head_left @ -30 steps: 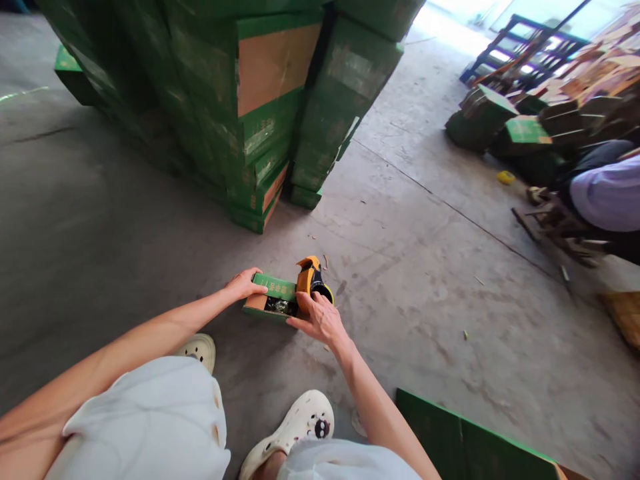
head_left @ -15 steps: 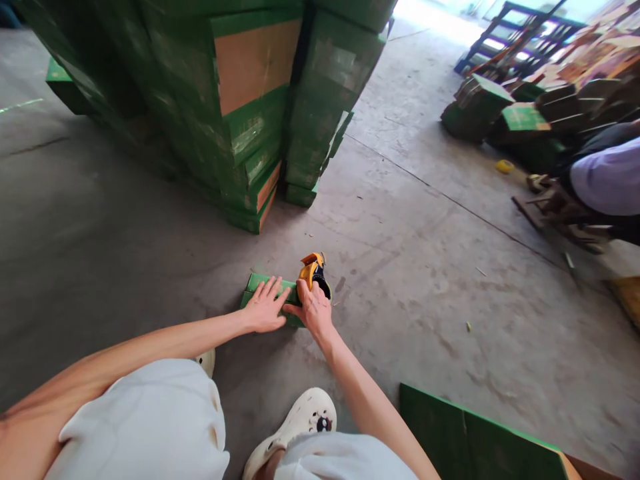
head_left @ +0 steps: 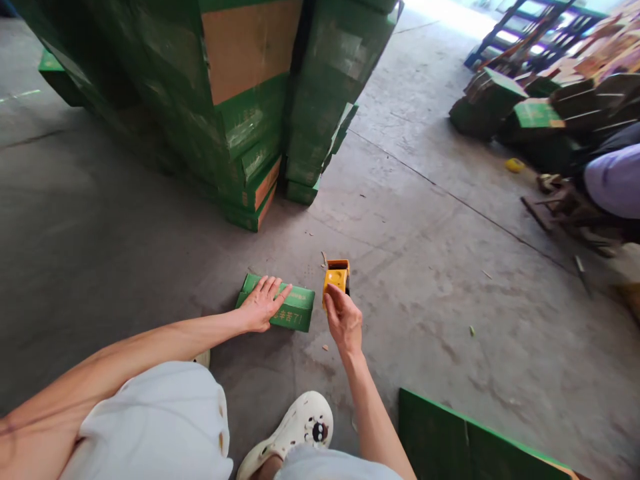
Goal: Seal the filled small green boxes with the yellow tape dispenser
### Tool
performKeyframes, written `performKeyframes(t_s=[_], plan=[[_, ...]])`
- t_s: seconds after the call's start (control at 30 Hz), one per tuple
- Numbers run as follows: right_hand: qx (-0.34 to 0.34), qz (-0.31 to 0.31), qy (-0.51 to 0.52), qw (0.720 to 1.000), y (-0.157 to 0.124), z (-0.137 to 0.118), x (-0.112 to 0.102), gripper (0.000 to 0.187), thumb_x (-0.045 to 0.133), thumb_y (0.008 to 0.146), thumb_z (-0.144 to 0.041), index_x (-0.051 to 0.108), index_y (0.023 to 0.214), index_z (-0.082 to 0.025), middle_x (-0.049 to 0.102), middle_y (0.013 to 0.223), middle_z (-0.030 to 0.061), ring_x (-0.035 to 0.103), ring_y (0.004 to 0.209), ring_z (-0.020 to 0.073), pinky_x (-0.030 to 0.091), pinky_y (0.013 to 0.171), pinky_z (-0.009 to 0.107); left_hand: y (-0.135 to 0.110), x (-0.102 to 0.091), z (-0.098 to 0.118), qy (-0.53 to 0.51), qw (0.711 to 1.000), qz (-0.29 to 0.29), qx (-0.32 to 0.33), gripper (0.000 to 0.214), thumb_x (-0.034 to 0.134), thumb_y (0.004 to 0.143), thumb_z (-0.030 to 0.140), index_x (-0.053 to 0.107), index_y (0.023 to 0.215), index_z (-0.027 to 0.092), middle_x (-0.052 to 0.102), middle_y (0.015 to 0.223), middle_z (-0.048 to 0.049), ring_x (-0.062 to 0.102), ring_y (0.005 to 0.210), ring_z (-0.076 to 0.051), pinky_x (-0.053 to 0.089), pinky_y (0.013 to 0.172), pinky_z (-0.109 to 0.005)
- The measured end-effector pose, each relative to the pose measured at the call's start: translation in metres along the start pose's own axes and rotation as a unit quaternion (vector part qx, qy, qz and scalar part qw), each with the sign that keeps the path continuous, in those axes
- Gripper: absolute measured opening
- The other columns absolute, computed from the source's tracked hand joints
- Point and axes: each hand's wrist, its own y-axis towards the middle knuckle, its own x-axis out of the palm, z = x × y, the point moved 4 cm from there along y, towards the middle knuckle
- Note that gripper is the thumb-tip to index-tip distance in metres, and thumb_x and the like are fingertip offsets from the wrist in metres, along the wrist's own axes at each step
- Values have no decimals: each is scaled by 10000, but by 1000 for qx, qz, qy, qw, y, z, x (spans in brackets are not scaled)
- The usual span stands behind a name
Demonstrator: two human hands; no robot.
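Observation:
A small green carton [head_left: 294, 311] with printed lettering rests on the floor in front of me. My left hand [head_left: 263, 305] lies flat on its top, fingers spread. To the right of the carton, my right hand [head_left: 345, 319] grips a yellow tape dispenser [head_left: 337, 277], its fingers wrapped about the near end. The dispenser is held apart from the carton; my hand hides its lower part.
A tall stack of green cartons [head_left: 255, 120] stands ahead. Part of a green carton [head_left: 465, 440] lies at lower right. Farther right are a person in a pale top [head_left: 615, 180], piled cartons [head_left: 490, 100] and a yellow roll [head_left: 514, 165] on the concrete floor [head_left: 425, 267].
My right hand has moved right with the tape dispenser, off the carton's right end, and the dispenser has turned. My left hand stays on the carton, whose printed side now shows.

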Motion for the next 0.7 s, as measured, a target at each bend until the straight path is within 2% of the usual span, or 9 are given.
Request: performKeyframes(t_s=[0.1,0.2,0.3,0.4,0.5,0.6,0.7], plan=[[-75,-27,-73,994,-21,-16,-1,505,404,1075,-403,558,1520,-223,726,1040,104,684,835,232,543,789,336,-13,5,2,13,999,-11,32,1328,861,620,284,73,1683,169,242,1696,-260,205,1574,-453,67,1285,-600],[-157,-73,-139,975,-48,-30,23,595,377,1083,-304,309,1671,-240,702,991,95,652,818,241,526,800,355,-25,13,3,16,998,-24,51,1339,871,612,311,75,1680,168,241,1696,-263,203,1577,-448,58,1288,-601],[-185,-95,-197,958,-66,-34,50,632,370,1081,-269,222,1692,-211,674,954,101,623,838,265,513,787,381,-28,17,4,13,999,-25,44,1333,877,624,343,86,1676,136,243,1696,-270,181,1585,-448,26,1295,-591],[-180,-98,-221,953,-68,-31,61,650,480,1062,-365,303,1660,-184,655,1036,134,609,905,289,517,777,391,-26,15,5,20,999,-14,41,1299,852,688,407,67,1675,92,212,1709,-271,124,1605,-429,-1,1305,-565],[-191,-108,-234,947,-64,-28,63,544,593,1023,-385,511,1542,-247,644,1111,143,608,939,284,519,789,373,-35,12,1,38,998,8,50,1213,782,795,439,35,1674,63,122,1735,-257,25,1625,-388,-7,1311,-546],[-183,-104,-251,945,-63,-26,62,470,625,1011,-362,592,1472,-281,644,1164,148,610,951,284,522,795,370,-57,13,-2,55,994,26,86,1005,649,914,320,41,1684,102,79,1754,-191,-23,1633,-315,2,1320,-510],[-178,-95,-249,947,-64,-27,64,466,617,1016,-371,603,1473,-281,646,1194,158,615,955,281,527,820,373,-75,16,-5,50,994,39,88,921,584,943,270,66,1683,95,62,1756,-174,-41,1630,-309,25,1324,-501]])
